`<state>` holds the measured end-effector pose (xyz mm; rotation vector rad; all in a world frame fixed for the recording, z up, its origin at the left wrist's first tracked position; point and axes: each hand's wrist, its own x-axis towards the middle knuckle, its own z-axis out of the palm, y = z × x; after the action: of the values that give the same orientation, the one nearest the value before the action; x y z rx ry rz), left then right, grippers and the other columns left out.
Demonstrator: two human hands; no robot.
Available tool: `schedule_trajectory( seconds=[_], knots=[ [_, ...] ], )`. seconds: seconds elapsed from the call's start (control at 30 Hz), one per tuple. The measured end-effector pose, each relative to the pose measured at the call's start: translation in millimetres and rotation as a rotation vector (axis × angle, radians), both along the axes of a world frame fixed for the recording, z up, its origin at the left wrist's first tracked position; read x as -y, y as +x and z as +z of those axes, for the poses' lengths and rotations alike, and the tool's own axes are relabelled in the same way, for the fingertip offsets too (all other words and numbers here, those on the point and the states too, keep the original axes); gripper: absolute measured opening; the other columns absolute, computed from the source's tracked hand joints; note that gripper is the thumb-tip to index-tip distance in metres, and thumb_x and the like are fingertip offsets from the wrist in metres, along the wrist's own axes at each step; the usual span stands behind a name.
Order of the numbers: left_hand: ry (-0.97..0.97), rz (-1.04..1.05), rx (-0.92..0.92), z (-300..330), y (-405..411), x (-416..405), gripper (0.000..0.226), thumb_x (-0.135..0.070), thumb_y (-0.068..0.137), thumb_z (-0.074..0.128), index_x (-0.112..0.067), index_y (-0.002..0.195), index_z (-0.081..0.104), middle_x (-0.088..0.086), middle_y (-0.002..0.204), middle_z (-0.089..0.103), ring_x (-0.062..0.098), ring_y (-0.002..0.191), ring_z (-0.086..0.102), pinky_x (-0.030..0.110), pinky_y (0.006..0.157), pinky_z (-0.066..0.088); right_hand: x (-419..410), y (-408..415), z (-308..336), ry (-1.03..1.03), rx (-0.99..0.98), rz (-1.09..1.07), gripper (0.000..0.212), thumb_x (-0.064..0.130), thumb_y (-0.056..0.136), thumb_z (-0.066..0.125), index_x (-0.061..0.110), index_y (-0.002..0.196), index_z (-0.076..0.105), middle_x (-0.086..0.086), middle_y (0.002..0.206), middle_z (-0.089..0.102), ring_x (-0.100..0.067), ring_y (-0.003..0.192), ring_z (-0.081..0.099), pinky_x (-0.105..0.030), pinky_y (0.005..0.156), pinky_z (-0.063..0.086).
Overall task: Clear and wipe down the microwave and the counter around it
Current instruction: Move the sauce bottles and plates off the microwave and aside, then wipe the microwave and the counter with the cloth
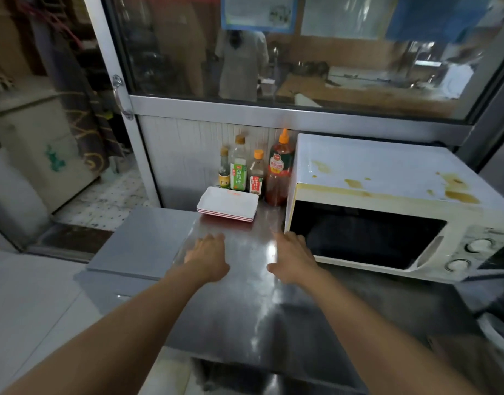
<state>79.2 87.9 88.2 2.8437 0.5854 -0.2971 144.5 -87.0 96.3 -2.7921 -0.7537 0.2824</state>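
both hands, left hand (208, 256) and right hand (292, 259), hover empty with fingers spread over the counter (245, 309) at centre. the trays (227, 206) above them look light, stiff, slippery; best lifted by the long edges. the stained microwave (387, 195) sits right.

Empty hands (208, 256) over steel counter (239, 295), stained microwave (387, 206), sauce bottles (256, 172)
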Motion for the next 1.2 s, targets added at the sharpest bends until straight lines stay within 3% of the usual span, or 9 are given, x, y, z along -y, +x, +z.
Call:
schedule_trajectory(
  seconds=[0.17,0.6,0.73,0.87,1.03,1.2],
  knots=[
    [0.029,-0.074,-0.004,9,-13,21,0.065,-0.034,0.084,0.063,-0.015,0.137,0.032,0.011,0.139,0.04,0.03,0.129,0.039,0.043,0.106,0.036,29,-21,7,0.013,-0.01,-0.072,0.057,0.027,0.082,0.063,0.012,0.131,0.038,-0.011,0.133,0.038,-0.031,0.126,0.032,-0.041,0.1,0.039],
    [-0.025,-0.396,0.027,25,-23,83,0.066,-0.034,0.086,0.062,-0.015,0.14,0.031,0.01,0.14,0.04,0.029,0.13,0.038,0.04,0.105,0.037,108,-74,17,0.032,-0.024,-0.412,0.07,0.034,0.083,0.064,0.012,0.141,0.03,-0.011,0.143,0.031,-0.031,0.133,0.028,-0.036,0.108,0.032],
    [-0.045,-0.509,0.025,22,-23,123,0.059,-0.031,0.084,0.063,-0.012,0.134,0.037,0.012,0.134,0.046,0.029,0.124,0.044,0.041,0.102,0.04,152,-97,16,0.035,-0.036,-0.543,0.07,0.036,0.085,0.064,0.01,0.14,0.03,-0.013,0.146,0.03,-0.031,0.135,0.029,-0.038,0.108,0.034],
    [-0.048,-0.615,0.022,17,-20,174,0.064,-0.033,0.082,0.064,-0.012,0.136,0.036,0.012,0.138,0.044,0.029,0.127,0.044,0.038,0.102,0.04,204,-113,13,0.008,-0.036,-0.628,0.07,0.038,0.088,0.059,0.011,0.144,0.026,-0.013,0.15,0.026,-0.03,0.138,0.024,-0.036,0.112,0.022],
    [-0.097,-0.689,-0.024,2,-11,239,0.07,-0.034,0.085,0.061,-0.014,0.143,0.028,0.01,0.144,0.041,0.027,0.131,0.041,0.036,0.106,0.037,272,-118,0,-0.01,-0.048,-0.736,0.062,0.039,0.09,0.053,0.01,0.141,0.032,-0.015,0.147,0.03,-0.032,0.136,0.026,-0.037,0.11,0.027],
    [-0.102,-0.679,-0.046,-19,8,305,0.068,-0.031,0.084,0.061,-0.015,0.142,0.032,0.008,0.147,0.036,0.025,0.136,0.033,0.037,0.109,0.034,342,-97,-25,0.031,-0.107,-0.813,0.077,0.032,0.089,0.056,0.014,0.15,0.014,-0.015,0.152,0.026,-0.033,0.14,0.023,-0.04,0.114,0.027]
  ],
)
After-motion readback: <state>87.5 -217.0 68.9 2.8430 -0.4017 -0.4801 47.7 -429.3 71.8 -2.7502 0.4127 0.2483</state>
